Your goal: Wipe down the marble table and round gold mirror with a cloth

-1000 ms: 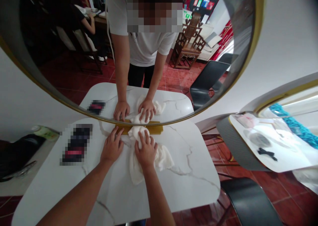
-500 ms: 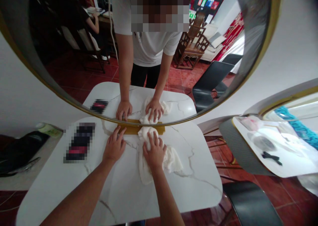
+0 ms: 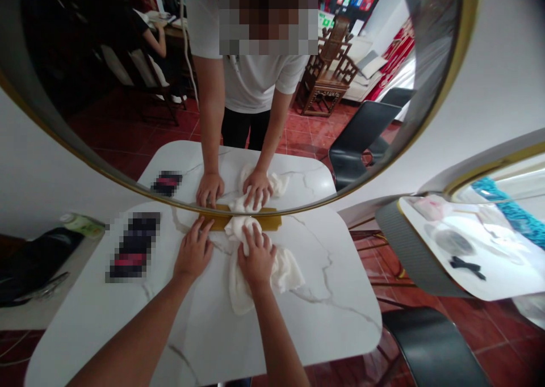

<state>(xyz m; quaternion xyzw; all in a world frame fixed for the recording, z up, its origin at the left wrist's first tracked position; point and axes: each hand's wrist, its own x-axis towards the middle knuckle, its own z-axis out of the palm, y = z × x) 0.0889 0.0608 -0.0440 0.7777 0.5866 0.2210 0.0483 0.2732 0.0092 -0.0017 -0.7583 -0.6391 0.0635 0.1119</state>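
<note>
Some sliding is showing: our right hand (image 3: 258, 257) is bringing the white cloth (image 3: 239, 287) slightly back leftward along the gold mirror base (image 3: 271, 221), so we are probably wiping in 2 directions. That hand is grasping the bunched cloth under curled fingers; our left hand (image 3: 193, 252) is holding nothing, its fingertips resting at the base's left end. The cloth is lying crumpled on the worktop (image 3: 319, 319), its far end overlapping the base, its loose folds spreading rightward and toward us.

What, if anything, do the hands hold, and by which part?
The right hand has the white cloth by its bunched part; the left hand, at the gold base, grips nothing.
</note>
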